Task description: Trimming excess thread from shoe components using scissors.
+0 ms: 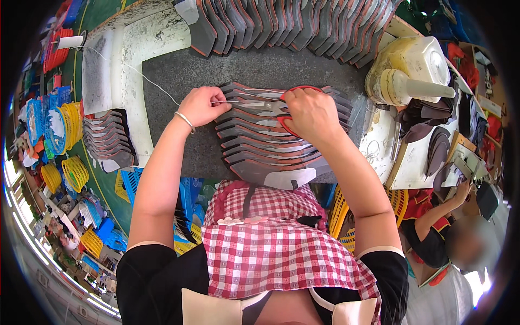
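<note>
A fanned stack of flat grey shoe-upper pieces with red edges (271, 146) is lying on the dark, rough stone counter (179, 76), just in front of the person. The right hand (311, 114) is clenching red-handled metal scissors (276, 106) over the stack. The left hand (203, 105) is pinching a thin white thread (146, 78) between its fingers, beside the stack. A longer row of similar pieces (292, 24) is standing farther back.

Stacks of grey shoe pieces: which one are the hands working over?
The middle stack, fanned out on the dark mat under both hands; the others lie along the far edge and at the left.
</note>
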The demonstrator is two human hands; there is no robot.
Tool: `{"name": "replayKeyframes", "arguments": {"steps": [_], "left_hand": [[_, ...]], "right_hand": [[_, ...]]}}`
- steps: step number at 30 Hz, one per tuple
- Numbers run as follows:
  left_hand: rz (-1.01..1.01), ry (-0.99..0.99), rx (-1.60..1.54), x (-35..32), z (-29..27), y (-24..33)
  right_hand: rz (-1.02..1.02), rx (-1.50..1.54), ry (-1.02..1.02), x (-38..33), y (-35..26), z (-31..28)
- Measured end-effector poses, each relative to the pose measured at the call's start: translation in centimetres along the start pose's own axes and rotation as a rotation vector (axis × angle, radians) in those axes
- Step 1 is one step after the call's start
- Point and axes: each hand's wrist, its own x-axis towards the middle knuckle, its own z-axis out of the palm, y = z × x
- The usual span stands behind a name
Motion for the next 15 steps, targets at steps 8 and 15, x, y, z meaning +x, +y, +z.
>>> {"name": "replayKeyframes", "arguments": {"steps": [8,15], "left_hand": [[-0.007,0.091,-0.284,-2.1,3.1,-1.2],[0.050,-0.084,-0.653,-7.5,13.8,4.0]], "right_hand": [[0.202,0.077,-0.179,-0.3,-0.7,-1.0],[0.626,0.755,-0.079,-6.4,1.4,-0.8]]}}
